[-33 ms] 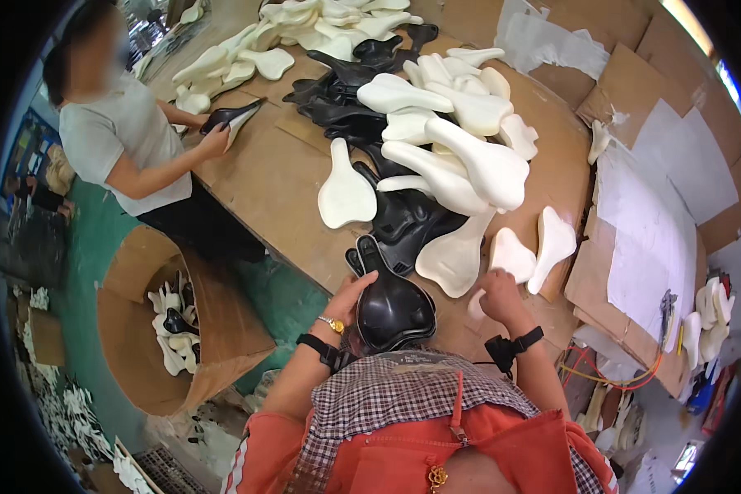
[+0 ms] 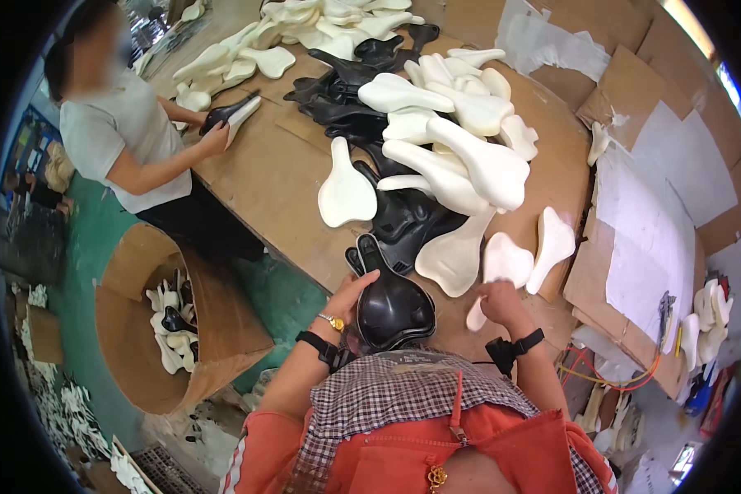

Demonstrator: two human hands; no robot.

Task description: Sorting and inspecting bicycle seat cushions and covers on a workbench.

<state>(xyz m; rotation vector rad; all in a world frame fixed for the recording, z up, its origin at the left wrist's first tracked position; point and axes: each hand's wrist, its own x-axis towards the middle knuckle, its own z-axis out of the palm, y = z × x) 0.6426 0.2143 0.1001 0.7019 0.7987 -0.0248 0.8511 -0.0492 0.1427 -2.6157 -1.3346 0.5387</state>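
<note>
My left hand (image 2: 355,296) is closed on the narrow end of a black bicycle saddle shell (image 2: 393,309). Its wide, glossy end points toward me at the table's near edge. My right hand (image 2: 504,305), fingers curled, covers the middle of a white saddle pad (image 2: 507,258) lying on the table; the wide part shows beyond the hand and the narrow tip at its left. Beside that pad lies another white saddle pad (image 2: 553,247). A larger off-white pad (image 2: 453,262) rests between my hands, just past the shell.
Black shells (image 2: 399,212) and white pads (image 2: 477,160) are heaped on the cardboard-covered table (image 2: 259,177). At the left a co-worker (image 2: 123,136) holds a black-and-white saddle piece (image 2: 230,115). A cardboard drum (image 2: 132,346) with saddle parts stands on the floor.
My right hand has shifted slightly down, uncovering more of the white pad. The co-worker's saddle piece has tilted, showing more white. My left hand and the shell have barely moved.
</note>
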